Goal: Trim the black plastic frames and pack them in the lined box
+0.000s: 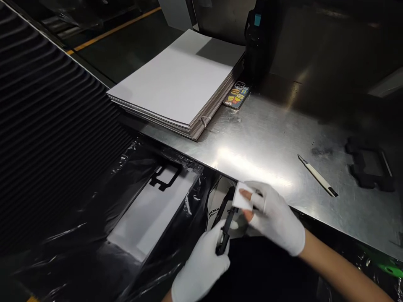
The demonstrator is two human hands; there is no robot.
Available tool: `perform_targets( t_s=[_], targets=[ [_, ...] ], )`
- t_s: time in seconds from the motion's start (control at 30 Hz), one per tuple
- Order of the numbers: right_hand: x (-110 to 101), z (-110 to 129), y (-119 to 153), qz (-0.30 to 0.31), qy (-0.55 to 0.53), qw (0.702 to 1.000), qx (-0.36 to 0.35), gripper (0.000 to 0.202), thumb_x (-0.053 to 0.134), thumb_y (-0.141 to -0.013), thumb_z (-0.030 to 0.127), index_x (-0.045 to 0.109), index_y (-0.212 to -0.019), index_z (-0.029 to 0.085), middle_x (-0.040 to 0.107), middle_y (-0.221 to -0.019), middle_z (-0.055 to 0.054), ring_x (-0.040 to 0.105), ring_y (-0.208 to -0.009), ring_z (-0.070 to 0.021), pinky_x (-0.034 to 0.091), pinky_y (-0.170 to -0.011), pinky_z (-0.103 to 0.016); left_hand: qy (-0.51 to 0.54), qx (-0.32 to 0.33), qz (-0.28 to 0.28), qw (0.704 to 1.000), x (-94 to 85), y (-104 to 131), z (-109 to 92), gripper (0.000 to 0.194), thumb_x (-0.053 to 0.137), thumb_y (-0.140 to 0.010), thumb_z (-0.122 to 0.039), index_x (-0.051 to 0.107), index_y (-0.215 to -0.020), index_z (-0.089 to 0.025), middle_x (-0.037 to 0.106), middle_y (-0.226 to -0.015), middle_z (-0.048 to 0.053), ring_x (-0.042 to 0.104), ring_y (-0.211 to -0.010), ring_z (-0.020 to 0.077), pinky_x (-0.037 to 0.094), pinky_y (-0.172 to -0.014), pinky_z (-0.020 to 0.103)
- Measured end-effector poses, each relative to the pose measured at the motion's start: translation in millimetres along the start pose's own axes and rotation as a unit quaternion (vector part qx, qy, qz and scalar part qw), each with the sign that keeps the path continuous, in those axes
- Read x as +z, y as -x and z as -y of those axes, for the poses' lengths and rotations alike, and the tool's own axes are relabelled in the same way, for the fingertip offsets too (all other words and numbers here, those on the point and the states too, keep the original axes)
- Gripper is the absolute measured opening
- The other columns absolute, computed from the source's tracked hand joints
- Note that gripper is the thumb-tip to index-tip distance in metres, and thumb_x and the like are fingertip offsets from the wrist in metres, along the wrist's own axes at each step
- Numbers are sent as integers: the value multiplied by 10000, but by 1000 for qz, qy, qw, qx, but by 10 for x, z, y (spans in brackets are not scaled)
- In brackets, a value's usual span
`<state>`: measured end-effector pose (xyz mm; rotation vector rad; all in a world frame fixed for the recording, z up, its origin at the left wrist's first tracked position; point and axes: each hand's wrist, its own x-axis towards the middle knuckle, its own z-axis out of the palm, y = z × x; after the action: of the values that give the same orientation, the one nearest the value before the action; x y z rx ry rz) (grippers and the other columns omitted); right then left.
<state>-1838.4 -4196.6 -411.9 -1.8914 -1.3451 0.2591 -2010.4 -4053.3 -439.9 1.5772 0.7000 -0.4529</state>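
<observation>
the white-gloved left hand [203, 262] grips a black angular part [226, 228]; the white-gloved right hand [273, 216] pinches a small white rectangular piece [238, 201] beside its upper end.

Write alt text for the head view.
The left hand holds a black part, the right hand a white piece, both gloved, beside a metal table bearing stacked white sheets, a phone, a knife and a black frame.

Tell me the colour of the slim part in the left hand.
Black; the slim part in the left hand shows best in the head view.
</observation>
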Motion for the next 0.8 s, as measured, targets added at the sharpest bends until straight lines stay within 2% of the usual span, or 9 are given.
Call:
perform_targets(
  t_s=[0.1, 0.2, 0.33, 0.43, 0.53, 0.63, 0.73, 0.8],
  targets=[
    [10, -14, 68, 12, 16, 999, -36, 504, 674, -997, 182, 536, -1481, 168, 692, -1290, -171, 733, -1105, -290, 707, -890, -438, -1, -4, -3, 1000, 34, 30, 18, 292, 489, -583, -136, 520, -862, -219, 479, -758, -36, 423, -710, 166, 349, -650, 307],
    [-11, -27, 94, -13, 8, 1000, 15, 450, 646, -1021, 201, 545, -1459, 217, 695, -1268, -139, 742, -1050, -264, 714, -829, -406, -9, 12, 8, 1000, 60, 57, 41, 338, 486, -576, -126, 525, -897, -223, 494, -776, -35, 437, -730, 171, 360, -669, 307],
    [-21, -37, 100, 7, -14, 1000, -9, 479, 628, -1027, 206, 520, -1492, 240, 695, -1278, -116, 735, -1082, -257, 702, -878, -402, -28, 11, 4, 1000, 66, 58, 30, 303, 481, -589, -111, 526, -868, -221, 460, -734, -43, 410, -701, 164, 344, -651, 304],
    [-5, -36, 122, -18, -9, 1000, 11, 455, 623, -1028, 196, 539, -1473, 244, 689, -1291, -121, 738, -1073, -255, 704, -848, -396, -33, 17, 5, 999, 62, 37, -12, 279, 480, -593, -97, 518, -841, -220, 456, -726, -46, 403, -687, 157, 335, -644, 305],
    [23, -5, 144, -2, -9, 1000, 15, 461, 651, -1030, 242, 544, -1478, 236, 690, -1320, -128, 733, -1130, -284, 703, -900, -442, -37, 19, -7, 999, 63, 13, -71, 289, 485, -595, -87, 515, -850, -220, 471, -733, -44, 415, -695, 162, 334, -651, 310],
    [43, 12, 131, -32, -1, 999, 35, 414, 628, -1043, 230, 563, -1452, 225, 697, -1287, -122, 747, -1078, -268, 713, -843, -410, -36, 13, 3, 999, 63, 5, -138, 287, 482, -590, -83, 503, -838, -225, 455, -709, -54, 405, -680, 160, 332, -654, 314],
    [-24, -82, 88, -15, 3, 1000, 4, 431, 615, -1046, 235, 566, -1473, 203, 705, -1279, -119, 743, -1083, -264, 711, -882, -413, -23, 18, 1, 1000, 61, 22, -174, 293, 485, -580, -95, 523, -842, -222, 439, -692, -61, 382, -657, 155, 329, -642, 312],
    [-138, -207, 75, -50, 50, 997, 21, 413, 608, -1051, 243, 593, -1463, 216, 702, -1285, -121, 741, -1083, -268, 714, -884, -434, -5, 15, 6, 1000, 63, 39, -163, 387, 486, -578, -101, 570, -938, -217, 454, -694, -66, 398, -647, 154, 356, -651, 308]
  ],
)
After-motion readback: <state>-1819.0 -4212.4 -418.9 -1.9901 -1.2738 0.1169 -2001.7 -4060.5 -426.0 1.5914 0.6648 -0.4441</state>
